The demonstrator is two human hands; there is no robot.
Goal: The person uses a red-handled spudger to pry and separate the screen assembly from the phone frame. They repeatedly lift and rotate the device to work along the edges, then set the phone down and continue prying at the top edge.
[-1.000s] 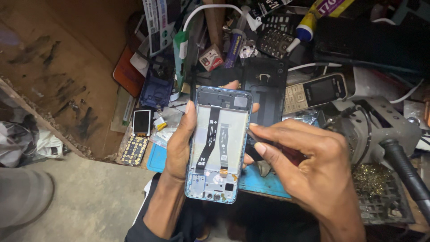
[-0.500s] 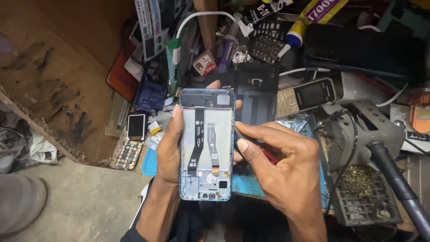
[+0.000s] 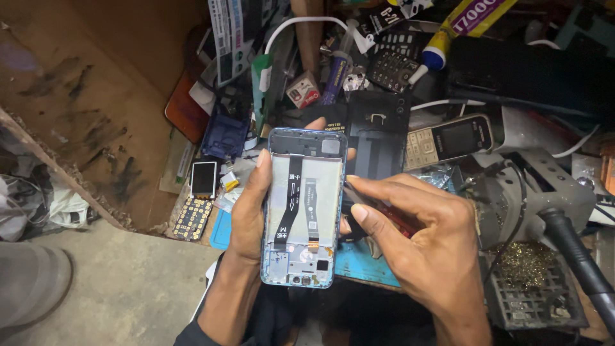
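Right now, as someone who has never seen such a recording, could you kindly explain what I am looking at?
The view comes from a camera worn on a person's head, looking down at their own two bare hands. The left hand holds an opened smartphone with its back removed, showing black ribbon cables inside. The right hand grips a slim tool with a reddish handle at the phone's edge; its tip is hidden. Beneath lies a cluttered bench: a keypad phone, a small loose screen, a blue mat and a soldering stand.
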